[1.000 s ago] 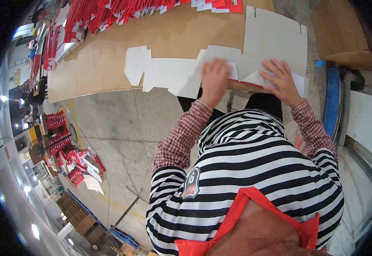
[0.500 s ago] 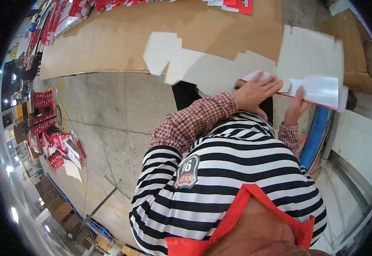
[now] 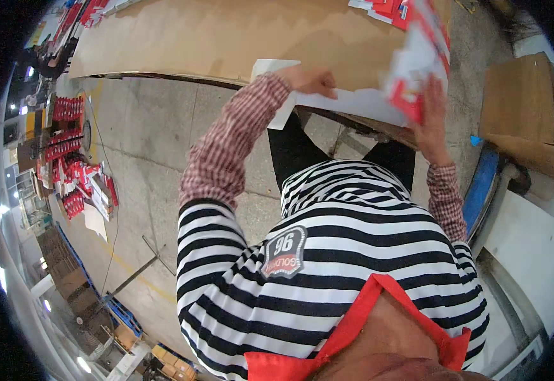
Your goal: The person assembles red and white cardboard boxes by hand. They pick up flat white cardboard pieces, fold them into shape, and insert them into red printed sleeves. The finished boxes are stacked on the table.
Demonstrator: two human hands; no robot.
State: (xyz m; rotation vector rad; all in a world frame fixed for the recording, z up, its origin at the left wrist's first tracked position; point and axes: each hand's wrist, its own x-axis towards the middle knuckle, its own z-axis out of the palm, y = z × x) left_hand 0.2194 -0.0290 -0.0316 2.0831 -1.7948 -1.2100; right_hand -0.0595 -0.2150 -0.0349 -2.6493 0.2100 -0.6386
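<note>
**Hands on white and red card at the table edge**

Close by the person's striped front, two checked sleeves reach out to the near edge of the table point(image 3: 181, 38), a wide brown surface. Of the two hands, the left hand point(image 3: 312, 81) is loosely curled, fingers bent down and resting on a flat white card sheet point(image 3: 353, 101) that lies along the table's edge and hangs a little past it. The right hand point(image 3: 430, 117) is raised, its fingers closed around a red and white folded carton blank point(image 3: 416, 60), which it holds tilted up above the table, blurred in the picture. To the right stands an open brown cardboard box point(image 3: 521, 114) by a blue rail; what is in it I cannot tell. Farther off, red and white printed pieces point(image 3: 388, 7) lie at the table's far edge, and more red packs point(image 3: 67, 152) are stacked on the floor at left.
</note>
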